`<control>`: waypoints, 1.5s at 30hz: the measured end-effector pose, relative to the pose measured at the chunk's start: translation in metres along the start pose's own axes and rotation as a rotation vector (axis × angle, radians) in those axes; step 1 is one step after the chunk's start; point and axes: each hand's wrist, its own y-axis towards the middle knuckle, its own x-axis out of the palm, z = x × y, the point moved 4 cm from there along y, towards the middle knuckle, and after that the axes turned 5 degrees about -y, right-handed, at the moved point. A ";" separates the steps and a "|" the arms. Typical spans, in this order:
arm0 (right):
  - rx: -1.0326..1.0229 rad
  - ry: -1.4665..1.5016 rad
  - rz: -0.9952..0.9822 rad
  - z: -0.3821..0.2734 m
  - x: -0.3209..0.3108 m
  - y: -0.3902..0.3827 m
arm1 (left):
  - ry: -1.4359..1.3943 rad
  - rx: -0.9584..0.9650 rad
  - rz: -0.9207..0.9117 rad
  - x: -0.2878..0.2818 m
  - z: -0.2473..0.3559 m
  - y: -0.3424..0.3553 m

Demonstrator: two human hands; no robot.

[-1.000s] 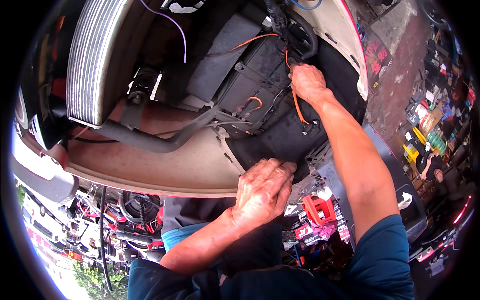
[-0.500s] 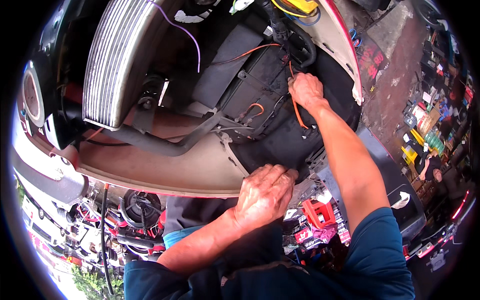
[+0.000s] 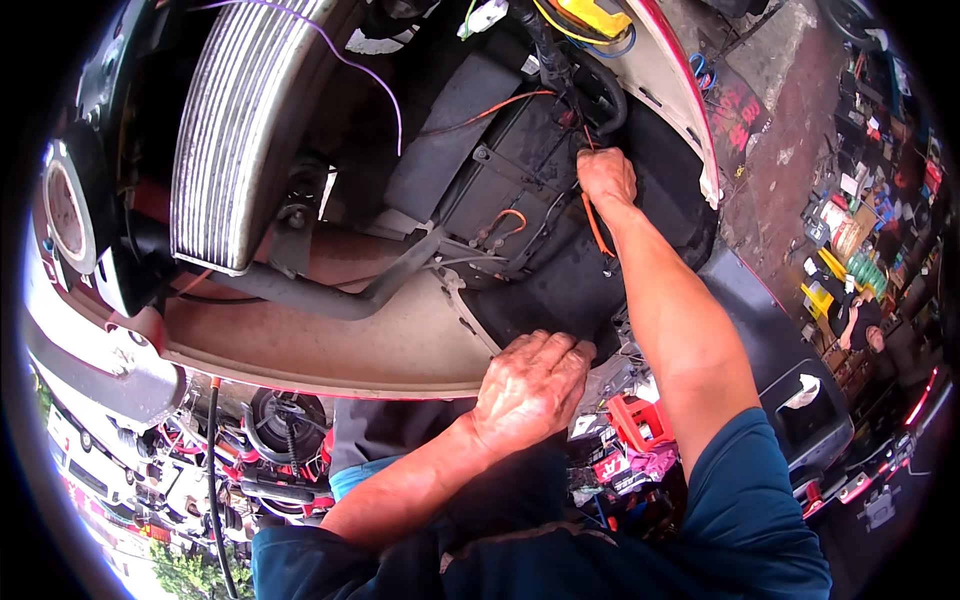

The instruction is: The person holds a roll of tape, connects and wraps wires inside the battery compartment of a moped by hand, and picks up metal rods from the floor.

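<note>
My right hand [image 3: 607,178] is closed around an orange wire [image 3: 597,228] inside the open vehicle body. One length of wire hangs below the fist toward the black plastic liner [image 3: 540,300]; a thinner length runs up above it. The fingertips are partly hidden. My left hand [image 3: 535,385] lies at the near rim of the beige-lined body panel [image 3: 340,350], its fingers curled over the edge by the liner. Beyond my hands is a dark box-like unit [image 3: 515,170] with a bracket, and a small orange wire loop [image 3: 513,217] sits on its near side.
A ribbed metal cooler [image 3: 235,140] stands at the left, with a black hose [image 3: 320,293] below it. A loose purple wire [image 3: 375,85] hangs over the bay. Red plastic trays [image 3: 640,422] and motorcycle parts [image 3: 285,430] lie beneath the panel. A person [image 3: 862,325] is at the far right.
My right hand has shifted slightly, still closed on the orange wire. My left hand keeps its place on the rim. The view has moved a little.
</note>
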 end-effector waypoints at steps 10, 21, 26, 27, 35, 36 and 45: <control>0.330 0.710 -0.311 0.015 0.037 -0.001 | -0.024 0.004 -0.002 0.000 -0.001 -0.001; 0.837 2.035 -0.330 -0.004 0.095 0.006 | 0.014 0.041 -0.007 -0.021 0.015 -0.008; 0.935 2.131 -0.296 -0.010 0.101 -0.005 | 0.068 0.025 -0.056 -0.022 0.014 -0.010; 0.909 2.099 -0.241 -0.009 0.097 -0.012 | 0.088 0.016 -0.067 -0.023 0.014 -0.011; 0.948 2.254 -0.336 -0.004 0.115 -0.012 | 0.121 0.033 -0.083 -0.030 0.020 -0.007; 0.894 2.191 -0.358 -0.007 0.119 -0.016 | 0.122 0.018 -0.072 -0.033 0.020 -0.007; 0.944 2.261 -0.322 -0.013 0.118 -0.024 | 0.171 -0.019 -0.143 -0.032 0.016 -0.005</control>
